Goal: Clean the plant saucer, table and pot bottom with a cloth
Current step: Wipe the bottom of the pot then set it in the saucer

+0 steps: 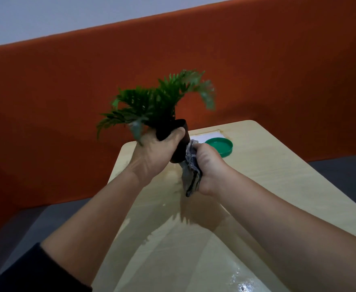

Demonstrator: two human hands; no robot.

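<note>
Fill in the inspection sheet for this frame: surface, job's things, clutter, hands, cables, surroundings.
Surface: pale wood table, glossy, with wet-looking glints near the front edge.
Job's things: pot with plant held tilted above the table; grey cloth against the pot's bottom; green saucer on the table beyond the hands.
Clutter: a white sheet behind the saucer.
Hands: left hand grips the pot; right hand holds the bunched cloth.
Cables: nothing seen.
Surroundings: orange partition behind the table, pale wall above, dark floor at the sides.
</note>
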